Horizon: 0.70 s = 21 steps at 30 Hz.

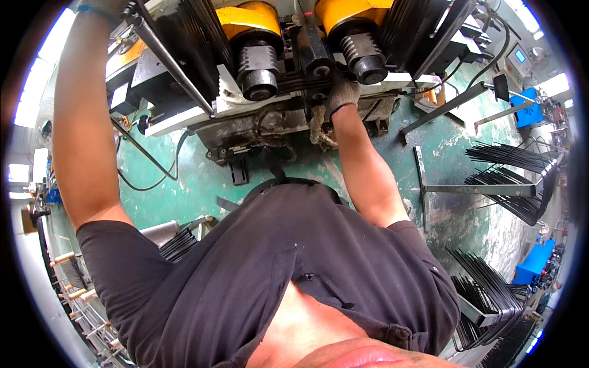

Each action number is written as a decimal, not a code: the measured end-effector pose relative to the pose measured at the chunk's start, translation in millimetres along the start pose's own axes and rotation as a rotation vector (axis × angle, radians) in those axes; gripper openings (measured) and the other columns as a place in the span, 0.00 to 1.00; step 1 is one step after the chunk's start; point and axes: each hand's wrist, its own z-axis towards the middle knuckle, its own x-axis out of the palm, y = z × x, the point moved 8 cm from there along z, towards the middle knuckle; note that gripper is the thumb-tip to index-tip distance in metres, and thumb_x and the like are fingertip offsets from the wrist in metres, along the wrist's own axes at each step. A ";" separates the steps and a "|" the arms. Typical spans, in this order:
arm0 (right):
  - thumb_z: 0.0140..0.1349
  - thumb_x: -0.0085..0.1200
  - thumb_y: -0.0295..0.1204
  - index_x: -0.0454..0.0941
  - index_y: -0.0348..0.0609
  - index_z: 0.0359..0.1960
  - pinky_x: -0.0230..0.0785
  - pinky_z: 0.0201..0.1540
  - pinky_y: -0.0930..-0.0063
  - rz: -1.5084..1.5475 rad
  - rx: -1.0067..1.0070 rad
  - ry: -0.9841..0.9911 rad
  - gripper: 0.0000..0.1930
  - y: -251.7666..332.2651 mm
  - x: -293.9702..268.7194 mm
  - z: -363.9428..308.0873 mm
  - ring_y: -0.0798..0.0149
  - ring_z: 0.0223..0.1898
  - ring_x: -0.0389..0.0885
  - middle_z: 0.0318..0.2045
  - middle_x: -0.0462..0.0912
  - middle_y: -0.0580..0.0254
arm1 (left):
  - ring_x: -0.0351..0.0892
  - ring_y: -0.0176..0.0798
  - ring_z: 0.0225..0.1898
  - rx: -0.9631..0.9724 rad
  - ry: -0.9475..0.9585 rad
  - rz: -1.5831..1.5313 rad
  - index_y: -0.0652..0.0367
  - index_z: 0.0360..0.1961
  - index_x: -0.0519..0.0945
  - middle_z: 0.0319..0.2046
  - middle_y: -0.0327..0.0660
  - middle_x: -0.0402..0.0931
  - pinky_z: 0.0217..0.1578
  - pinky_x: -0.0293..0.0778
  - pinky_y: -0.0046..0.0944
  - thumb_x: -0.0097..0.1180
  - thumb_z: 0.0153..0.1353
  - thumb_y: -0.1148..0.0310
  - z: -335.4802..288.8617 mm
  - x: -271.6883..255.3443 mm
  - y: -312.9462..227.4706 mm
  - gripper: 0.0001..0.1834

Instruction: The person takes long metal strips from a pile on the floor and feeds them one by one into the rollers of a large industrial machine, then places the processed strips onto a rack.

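Observation:
My left arm is raised along the left side, and my left hand (103, 6), in a pale glove, is cut off by the top edge. It is nearest the upper end of a slanting metal rod (175, 70); its fingers do not show. My right hand (343, 93), in a light work glove, reaches into the middle of a machine, just under a black block (314, 54). Dark parts hide its fingertips, so any hold cannot be seen. Either side of the block stand two thick threaded shafts (259, 67) with yellow housings (250, 18) above them.
A white machine ledge (178, 121) crosses in front of me, with a dirty metal base (239, 132) below. Black cables (150, 156) hang at the left. Racks of bent black rods (509, 159) stand on the right. A metal floor frame (478, 190) lies nearer on the green floor (202, 202).

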 end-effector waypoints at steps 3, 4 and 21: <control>0.58 0.66 0.24 0.84 0.34 0.50 0.76 0.50 0.66 0.045 0.042 0.018 0.18 -1.0 10.8 -3.4 0.61 0.46 0.84 0.48 0.86 0.58 | 0.88 0.43 0.38 -0.229 0.086 -0.274 0.72 0.49 0.80 0.35 0.48 0.86 0.46 0.84 0.41 0.58 0.67 0.71 51.8 -63.1 87.6 0.14; 0.54 0.68 0.22 0.84 0.32 0.48 0.75 0.51 0.66 0.084 0.075 0.017 0.19 -5.5 14.2 -7.9 0.61 0.47 0.83 0.47 0.86 0.58 | 0.88 0.43 0.38 -0.252 0.103 -0.318 0.71 0.49 0.80 0.35 0.48 0.86 0.46 0.84 0.41 0.58 0.67 0.71 69.8 -83.2 120.0 0.14; 0.60 0.67 0.33 0.83 0.30 0.49 0.74 0.55 0.64 -0.214 -0.113 0.060 0.20 6.2 6.5 -4.4 0.55 0.52 0.84 0.51 0.87 0.52 | 0.86 0.43 0.41 -0.032 -0.094 0.036 0.66 0.53 0.77 0.38 0.46 0.83 0.48 0.82 0.43 0.61 0.64 0.65 -13.5 19.0 -18.6 0.20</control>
